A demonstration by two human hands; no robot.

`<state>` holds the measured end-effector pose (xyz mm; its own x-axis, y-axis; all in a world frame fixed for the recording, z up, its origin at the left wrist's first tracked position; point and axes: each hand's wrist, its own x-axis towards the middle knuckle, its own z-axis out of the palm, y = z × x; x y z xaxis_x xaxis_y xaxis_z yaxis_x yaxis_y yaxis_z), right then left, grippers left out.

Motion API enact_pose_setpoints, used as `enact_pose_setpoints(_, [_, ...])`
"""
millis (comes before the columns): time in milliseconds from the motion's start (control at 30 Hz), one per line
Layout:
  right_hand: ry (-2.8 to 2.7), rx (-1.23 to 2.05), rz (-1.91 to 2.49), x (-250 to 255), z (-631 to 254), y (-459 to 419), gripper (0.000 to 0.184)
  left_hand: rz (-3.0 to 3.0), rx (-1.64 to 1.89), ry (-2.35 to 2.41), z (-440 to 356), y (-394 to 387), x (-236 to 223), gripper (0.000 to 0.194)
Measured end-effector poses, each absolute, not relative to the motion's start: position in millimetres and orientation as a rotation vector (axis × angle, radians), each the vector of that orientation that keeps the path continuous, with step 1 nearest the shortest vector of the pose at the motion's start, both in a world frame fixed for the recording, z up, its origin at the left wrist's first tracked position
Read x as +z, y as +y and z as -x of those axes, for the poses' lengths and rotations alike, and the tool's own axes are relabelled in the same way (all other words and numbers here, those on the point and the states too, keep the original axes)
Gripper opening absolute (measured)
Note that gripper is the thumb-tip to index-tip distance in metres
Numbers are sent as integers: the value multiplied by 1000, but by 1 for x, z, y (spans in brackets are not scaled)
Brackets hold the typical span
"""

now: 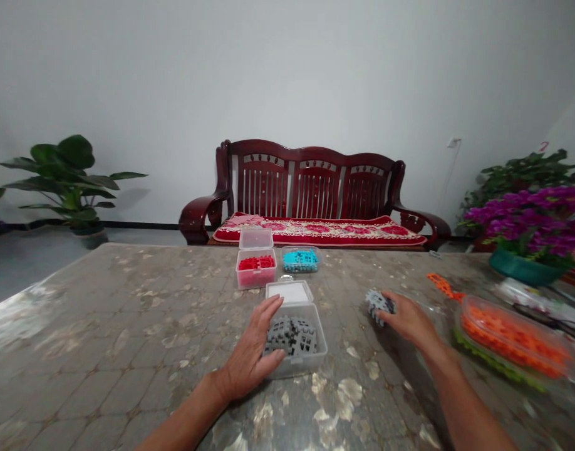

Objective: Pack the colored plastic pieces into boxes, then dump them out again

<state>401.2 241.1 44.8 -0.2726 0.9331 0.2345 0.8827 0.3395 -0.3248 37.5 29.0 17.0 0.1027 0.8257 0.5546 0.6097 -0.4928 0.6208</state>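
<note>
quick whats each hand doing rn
Left hand: open, fingers resting on the clear box.
Right hand: closed, fingers holding a grey plastic piece.

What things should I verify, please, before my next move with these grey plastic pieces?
1. Left hand at the clear box: ok, its fingers rest against the box.
2. Grey plastic pieces in that box: ok, they lie inside, with the top open.
3. White lid: ok, it stands open behind the box.
4. Right hand on the grey piece cluster: ok, the fingers touch it; if it is lifted from the tabletop: cannot tell.
5. Orange pieces in their tray: cannot tell if it is closed, the view is blurred.
</note>
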Motion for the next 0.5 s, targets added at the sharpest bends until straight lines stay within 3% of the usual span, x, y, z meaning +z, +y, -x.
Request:
enact_pose_setpoints(267, [-2136,99,1588,54,-398,236,47,-2136,1336,1436,-38,28,18,71])
enact_pose_setpoints(500, [-2227,612,1081,89,-333,187,54,-2155,1318,1414,-39,29,20,71])
